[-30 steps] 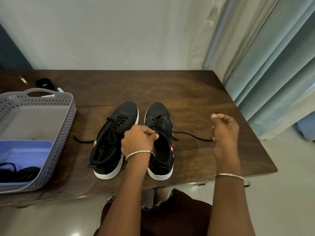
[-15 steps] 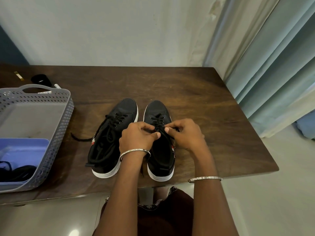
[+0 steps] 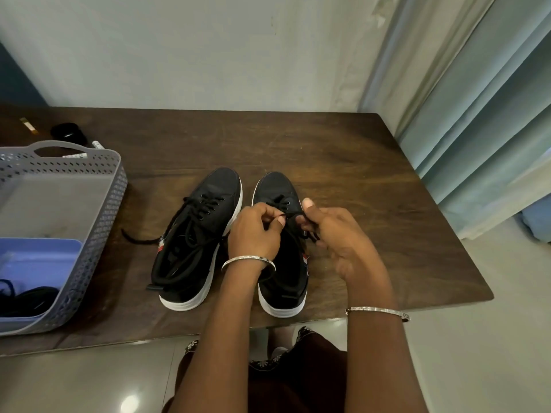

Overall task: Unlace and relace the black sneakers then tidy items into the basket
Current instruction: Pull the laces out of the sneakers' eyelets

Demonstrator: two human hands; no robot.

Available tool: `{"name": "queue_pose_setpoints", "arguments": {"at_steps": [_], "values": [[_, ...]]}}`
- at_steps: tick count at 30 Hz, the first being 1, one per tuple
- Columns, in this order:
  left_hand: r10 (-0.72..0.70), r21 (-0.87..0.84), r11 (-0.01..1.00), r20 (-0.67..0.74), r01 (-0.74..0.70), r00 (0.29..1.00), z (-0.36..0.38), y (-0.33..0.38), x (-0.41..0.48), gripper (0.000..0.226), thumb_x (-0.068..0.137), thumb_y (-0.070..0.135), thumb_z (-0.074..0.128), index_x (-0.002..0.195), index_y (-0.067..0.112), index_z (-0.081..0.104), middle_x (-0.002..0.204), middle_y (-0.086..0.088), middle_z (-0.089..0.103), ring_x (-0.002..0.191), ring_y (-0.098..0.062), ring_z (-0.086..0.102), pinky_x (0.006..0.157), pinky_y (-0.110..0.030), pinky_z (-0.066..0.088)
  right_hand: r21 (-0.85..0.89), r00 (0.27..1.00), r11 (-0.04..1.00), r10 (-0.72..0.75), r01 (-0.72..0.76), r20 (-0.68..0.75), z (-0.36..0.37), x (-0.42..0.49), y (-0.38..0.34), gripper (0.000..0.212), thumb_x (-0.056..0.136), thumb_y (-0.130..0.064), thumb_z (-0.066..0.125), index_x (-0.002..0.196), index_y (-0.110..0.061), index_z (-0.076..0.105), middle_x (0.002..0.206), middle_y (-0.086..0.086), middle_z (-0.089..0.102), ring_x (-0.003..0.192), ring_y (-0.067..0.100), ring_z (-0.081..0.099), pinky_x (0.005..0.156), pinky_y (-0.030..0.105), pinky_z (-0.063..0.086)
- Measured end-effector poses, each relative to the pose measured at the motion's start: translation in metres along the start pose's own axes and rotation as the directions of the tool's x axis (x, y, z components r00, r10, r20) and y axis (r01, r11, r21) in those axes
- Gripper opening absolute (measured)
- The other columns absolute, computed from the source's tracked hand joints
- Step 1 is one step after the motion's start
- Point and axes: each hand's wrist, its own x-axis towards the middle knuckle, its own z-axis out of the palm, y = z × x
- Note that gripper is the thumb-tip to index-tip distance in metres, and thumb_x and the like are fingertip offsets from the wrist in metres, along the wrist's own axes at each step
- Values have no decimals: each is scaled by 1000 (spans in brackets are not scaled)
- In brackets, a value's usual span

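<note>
The right sneaker (image 3: 275, 186) stands beside the left sneaker (image 3: 208, 210) on the desk (image 3: 372, 180), the basket (image 3: 101, 204) at the left. The left hand (image 3: 253, 234) and right hand (image 3: 340, 239) each pinch its lace (image 3: 293, 217) over the eyelets. Thin, limp and light, the lace likely threads best pinched close to its tip.

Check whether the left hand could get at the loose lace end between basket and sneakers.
Probably yes, once freed. The left hand pinches the lace on the right-side sneaker. The loose lace end lies bare on the table; only the left-side sneaker stands between, low enough to reach over.
</note>
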Motion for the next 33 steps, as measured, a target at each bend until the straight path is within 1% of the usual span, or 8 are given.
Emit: {"name": "queue_pose_setpoints", "arguments": {"at_steps": [4,7,15,19,23,25,28,33], "values": [[-307,-524,770,196,365,931,-2,8,2,15,97,9,62,85,14,69,72,0,68,75,-14,67,68,-20,55,241,985,963,145,-118,-97,0,4,-5,34,101,-45,56,81,-19,62,82,-1,73,84,12,67,66,29,43],[-372,-590,665,270,458,888,-9,16,2,21,99,6,56,83,15,66,53,10,62,45,2,57,41,-9,41,335,979,935,166,-118,-120,-3,7,-2,37,102,-47,53,74,-23,58,82,-2,73,88,15,69,74,33,46],[-373,-574,670,289,471,882,-10,13,2,20,100,17,55,82,21,64,75,10,59,63,-3,43,60,-21,34,552,996,830,-44,81,-80,-6,7,-3,25,99,-45,57,102,-25,71,97,-9,75,90,8,67,78,31,44],[-370,-658,582,310,478,876,-15,10,2,17,102,24,51,89,24,60,77,16,67,69,-5,46,69,-28,32,349,985,927,-93,140,-148,-4,7,0,40,101,-30,61,139,-41,54,119,-8,68,106,8,63,79,27,46],[-384,-845,411,179,341,906,-23,12,4,16,102,16,50,93,28,54,65,11,67,61,-5,55,65,-27,41,135,966,970,-173,200,-191,-2,13,9,15,95,-17,69,108,-22,74,94,-6,71,78,-2,64,65,18,47],[-388,-824,532,-36,192,921,-21,8,6,12,101,9,53,105,21,53,69,5,68,58,-9,58,61,-27,48,-46,950,960,-280,277,-134,-4,16,12,6,89,-16,76,91,-20,79,86,-5,76,79,2,67,71,21,50],[-261,-382,917,-354,116,898,-21,3,3,23,95,16,63,115,16,52,83,-2,73,83,-24,71,84,-40,55,-328,925,877,-379,351,-22,-2,17,15,8,86,-20,80,88,-27,81,84,-12,77,85,3,70,81,24,55],[-111,-25,993,-562,118,820,-13,24,-21,46,89,14,72,125,9,42,131,-8,52,112,-29,56,80,-36,38,-543,893,742,-448,393,34,4,15,13,8,89,-22,77,94,-28,80,81,-19,71,78,-5,65,81,16,50]]}}
